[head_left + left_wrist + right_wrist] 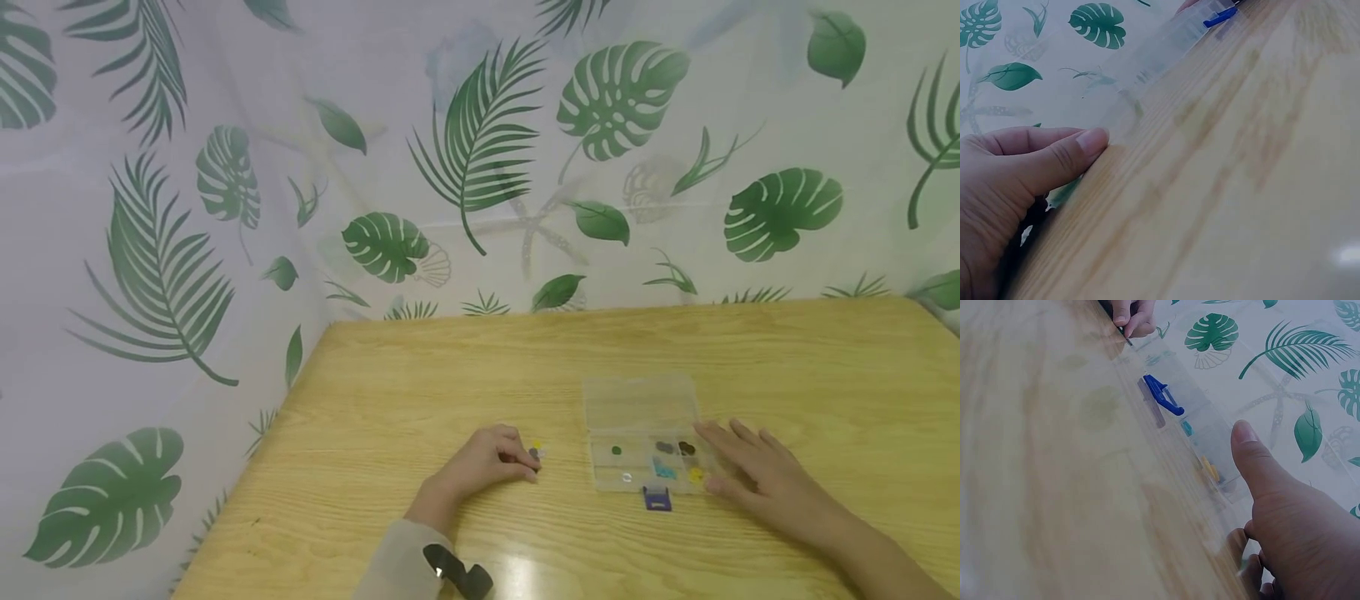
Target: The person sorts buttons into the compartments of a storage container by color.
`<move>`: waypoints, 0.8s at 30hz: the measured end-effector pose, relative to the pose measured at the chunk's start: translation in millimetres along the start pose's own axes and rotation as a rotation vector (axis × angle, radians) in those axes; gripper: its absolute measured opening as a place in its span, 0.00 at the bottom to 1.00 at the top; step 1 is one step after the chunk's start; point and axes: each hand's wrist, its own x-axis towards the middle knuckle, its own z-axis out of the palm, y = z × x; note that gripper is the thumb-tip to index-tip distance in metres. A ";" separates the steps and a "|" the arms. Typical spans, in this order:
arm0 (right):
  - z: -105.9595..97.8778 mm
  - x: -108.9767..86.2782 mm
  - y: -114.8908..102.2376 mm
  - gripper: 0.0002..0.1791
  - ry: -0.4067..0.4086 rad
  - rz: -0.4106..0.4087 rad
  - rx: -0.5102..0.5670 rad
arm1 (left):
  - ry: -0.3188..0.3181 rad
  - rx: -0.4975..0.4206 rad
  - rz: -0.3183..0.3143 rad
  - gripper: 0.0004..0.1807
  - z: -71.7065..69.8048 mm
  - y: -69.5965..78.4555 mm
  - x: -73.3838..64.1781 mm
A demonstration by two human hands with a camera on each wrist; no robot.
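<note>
My left hand (491, 458) rests low on the table, thumb and fingertips close together beside a few small discs: a yellow one (537, 445), a grey one (534, 454) and a whitish one. Something dark shows at the fingertips; whether they pinch it is unclear. To the right, a transparent plastic compartment box (592, 467) lies with its lid (637, 404) tilted back. Beside its right end is my right hand (772, 479), fingers spread and fairly straight, index fingertip at the box's edge. In the right wrist view, the thumb (1254, 450) stands straight near the box.
Compartments hold a green disc (617, 450), grey pieces (664, 447), dark brown pieces (687, 448), light-blue pieces (663, 469), yellow pieces (697, 474) and a whitish piece (627, 477). A blue-purple latch (657, 500) juts from the front. Leaf-print sheeting (480, 275) borders the wooden table (420, 375).
</note>
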 end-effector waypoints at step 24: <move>1.8 -0.2 3.4 0.36 0.002 -0.004 -0.002 | 0.052 0.039 -0.029 0.06 2.8 -0.9 -0.4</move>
